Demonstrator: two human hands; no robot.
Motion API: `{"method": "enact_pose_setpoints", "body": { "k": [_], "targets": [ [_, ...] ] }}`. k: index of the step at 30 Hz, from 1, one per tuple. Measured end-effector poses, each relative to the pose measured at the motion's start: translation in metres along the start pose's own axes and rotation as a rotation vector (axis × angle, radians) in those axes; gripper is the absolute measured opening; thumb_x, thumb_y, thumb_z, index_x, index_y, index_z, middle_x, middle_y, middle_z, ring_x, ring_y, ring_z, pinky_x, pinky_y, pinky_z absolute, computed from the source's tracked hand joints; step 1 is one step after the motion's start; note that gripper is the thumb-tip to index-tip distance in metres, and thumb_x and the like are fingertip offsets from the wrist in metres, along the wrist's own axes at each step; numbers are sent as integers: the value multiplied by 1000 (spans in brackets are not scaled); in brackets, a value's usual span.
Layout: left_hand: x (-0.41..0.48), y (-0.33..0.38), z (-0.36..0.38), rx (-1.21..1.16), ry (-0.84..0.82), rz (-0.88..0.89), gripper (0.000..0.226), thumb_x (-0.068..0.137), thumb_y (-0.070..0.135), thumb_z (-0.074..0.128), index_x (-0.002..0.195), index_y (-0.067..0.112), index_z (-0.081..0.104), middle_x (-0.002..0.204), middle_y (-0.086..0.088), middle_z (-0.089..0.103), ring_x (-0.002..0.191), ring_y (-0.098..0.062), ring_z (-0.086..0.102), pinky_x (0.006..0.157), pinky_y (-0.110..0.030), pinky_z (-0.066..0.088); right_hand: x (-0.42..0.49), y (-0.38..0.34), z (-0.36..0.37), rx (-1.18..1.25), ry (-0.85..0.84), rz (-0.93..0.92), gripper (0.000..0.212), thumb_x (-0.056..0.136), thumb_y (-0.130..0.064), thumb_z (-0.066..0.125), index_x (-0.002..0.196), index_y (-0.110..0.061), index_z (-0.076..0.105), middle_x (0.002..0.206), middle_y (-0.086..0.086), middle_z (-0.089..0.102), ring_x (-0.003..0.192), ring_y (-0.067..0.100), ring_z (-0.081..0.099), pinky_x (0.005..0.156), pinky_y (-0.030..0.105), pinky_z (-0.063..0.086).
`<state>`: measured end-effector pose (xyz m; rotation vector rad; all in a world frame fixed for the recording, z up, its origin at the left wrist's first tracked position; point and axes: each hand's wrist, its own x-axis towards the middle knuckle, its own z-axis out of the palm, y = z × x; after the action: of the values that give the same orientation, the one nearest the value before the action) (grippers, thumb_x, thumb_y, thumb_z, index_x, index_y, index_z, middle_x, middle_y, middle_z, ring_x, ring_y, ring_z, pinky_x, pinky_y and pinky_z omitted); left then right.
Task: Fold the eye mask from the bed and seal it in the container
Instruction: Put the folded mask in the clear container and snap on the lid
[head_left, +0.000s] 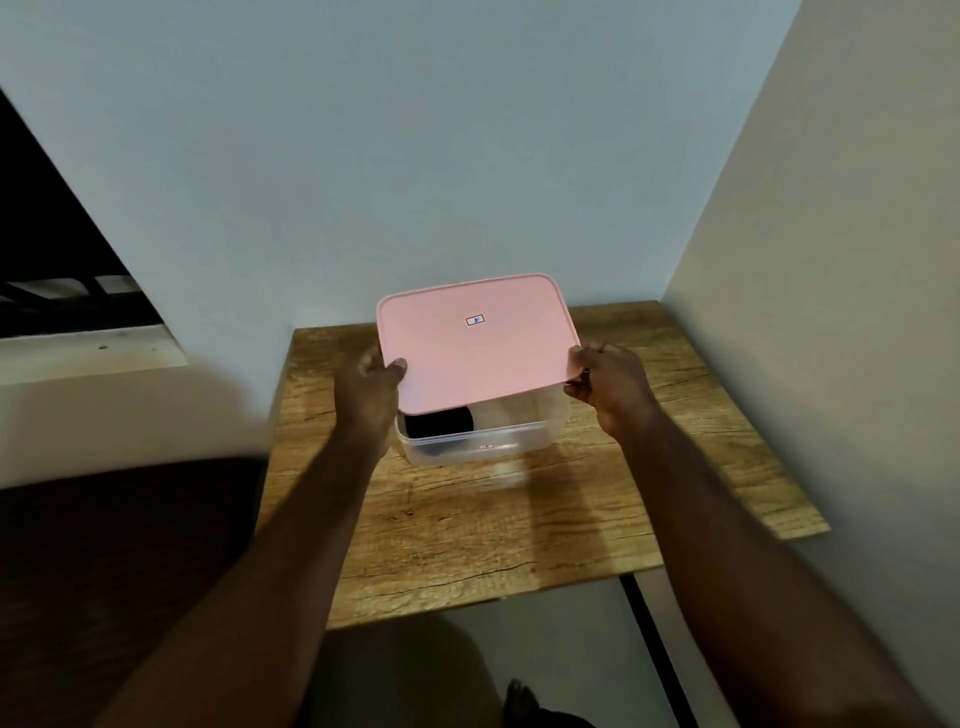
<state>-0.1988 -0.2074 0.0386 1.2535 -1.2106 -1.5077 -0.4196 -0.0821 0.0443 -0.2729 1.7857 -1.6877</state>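
A clear plastic container (483, 441) stands on a small wooden table (519, 530). Inside it, at the left, lies the dark folded eye mask (439, 418), partly hidden by the lid. A pink lid (478, 348) with a small sticker hovers tilted over the container, its near edge raised above the rim. My left hand (366, 387) grips the lid's near left corner. My right hand (605, 382) grips its near right corner.
The table sits in a corner, with a pale wall (415, 156) behind and another wall (831, 260) on the right. A dark bed surface (104, 545) lies at the left. A foot (522, 699) shows below the table's front edge.
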Motion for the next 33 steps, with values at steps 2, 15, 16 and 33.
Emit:
{"method": "enact_pose_setpoints", "body": {
  "k": [2, 15, 16, 33],
  "targets": [
    [6, -7, 1, 67, 27, -4, 43, 91, 5, 62, 133, 5, 54, 121, -10, 65, 103, -26, 64, 89, -48, 55, 6, 5, -1, -108, -1, -20, 6, 91, -9, 62, 86, -11, 64, 104, 13, 71, 90, 27, 68, 61, 30, 55],
    [31, -53, 9, 532, 131, 40, 31, 94, 14, 54, 120, 1, 64, 118, -15, 67, 102, -31, 63, 84, -38, 51, 31, 54, -3, -609, 92, -191, 22, 93, -18, 64, 110, -6, 73, 102, 7, 74, 89, 21, 69, 82, 38, 58],
    [33, -53, 10, 544, 135, 39, 31, 94, 14, 54, 120, 1, 64, 117, -15, 68, 100, -31, 63, 81, -36, 50, 31, 54, -3, -622, 98, -198, 23, 94, -18, 64, 111, -5, 73, 103, 8, 74, 90, 22, 69, 82, 38, 58],
    [28, -76, 14, 648, 166, 162, 34, 101, 24, 46, 125, 7, 62, 116, -13, 66, 98, -25, 62, 77, -32, 50, 20, 79, -7, -614, 131, -283, 28, 98, -22, 58, 120, -7, 68, 106, 5, 72, 89, 15, 63, 75, 27, 50]
  ]
}}
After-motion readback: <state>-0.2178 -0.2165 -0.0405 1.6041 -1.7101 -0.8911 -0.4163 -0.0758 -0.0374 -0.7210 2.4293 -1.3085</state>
